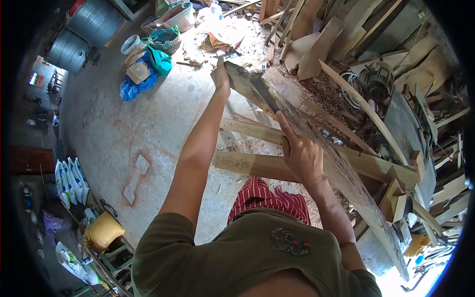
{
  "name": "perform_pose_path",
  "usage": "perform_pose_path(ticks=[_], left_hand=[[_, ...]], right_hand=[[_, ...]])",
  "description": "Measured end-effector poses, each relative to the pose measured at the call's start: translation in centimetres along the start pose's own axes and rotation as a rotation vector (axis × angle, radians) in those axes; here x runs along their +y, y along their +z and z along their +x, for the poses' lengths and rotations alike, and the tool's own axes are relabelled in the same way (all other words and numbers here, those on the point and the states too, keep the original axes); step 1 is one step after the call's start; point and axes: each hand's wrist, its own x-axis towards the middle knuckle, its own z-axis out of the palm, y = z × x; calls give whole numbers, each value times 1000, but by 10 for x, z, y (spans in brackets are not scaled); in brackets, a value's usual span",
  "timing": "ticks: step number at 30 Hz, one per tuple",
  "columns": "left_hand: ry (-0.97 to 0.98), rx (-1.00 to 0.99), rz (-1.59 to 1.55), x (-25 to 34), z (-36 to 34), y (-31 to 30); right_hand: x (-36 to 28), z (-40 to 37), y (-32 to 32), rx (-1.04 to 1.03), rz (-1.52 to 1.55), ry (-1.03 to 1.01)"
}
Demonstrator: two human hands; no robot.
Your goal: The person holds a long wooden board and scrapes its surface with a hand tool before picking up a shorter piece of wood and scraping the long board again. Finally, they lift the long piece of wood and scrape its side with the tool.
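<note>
A long rough plank (341,171) slants across in front of me, from the upper middle down to the lower right. My left hand (222,76) is wrapped over the left edge of its far end, gripping it. My right hand (303,154) is closed on the brown handle of a long flat-bladed tool (265,92), with the index finger stretched along it. The dark blade points away from me and lies along the plank's upper face, its tip close to the far end. Whether its edge is toothed I cannot tell.
Two timber beams (257,165) cross under the plank. Wood pieces (316,47) and a motor (378,79) crowd the right, above shavings. Baskets (166,39), a blue bag (133,81) and metal drums (94,22) stand upper left. White sacks (71,180) and a yellow cushion (105,231) are lower left.
</note>
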Motion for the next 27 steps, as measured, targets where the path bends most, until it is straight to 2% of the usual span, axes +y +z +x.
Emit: perform_pose_path(ticks=[3, 5, 7, 8, 11, 12, 15, 17, 19, 21, 23, 25, 27], left_hand=[[-23, 29, 46, -2, 3, 1], [51, 83, 27, -5, 7, 1], [6, 44, -6, -4, 7, -1], [-33, 1, -39, -5, 3, -3], [-32, 37, 40, -11, 16, -14], [-13, 25, 7, -13, 16, -14], [-40, 50, 99, -32, 34, -29], [-10, 59, 101, -39, 33, -32], [-47, -86, -13, -35, 37, -33], [-74, -134, -41, -23, 31, -26], [-21, -15, 44, -26, 23, -24], [-19, 21, 98, -7, 2, -15], [-105, 32, 114, 4, -12, -7]], right_hand=[[7, -11, -3, -18, -27, 29], [12, -8, 1, -26, -5, 33], [16, -4, 12, 190, 79, -93], [-4, 30, 1, 46, 3, -55], [-8, 42, -4, 69, 10, -114], [-5, 31, -16, -49, 14, -66], [4, 7, -34, -71, 29, -47], [0, 21, -31, -84, -11, -58], [-2, 40, -13, -56, 18, -91], [-3, 42, -11, 36, -3, -109], [-2, 22, -41, -146, -41, -23], [7, 15, -34, -111, -11, -58], [-1, 26, -30, -102, -90, -36]])
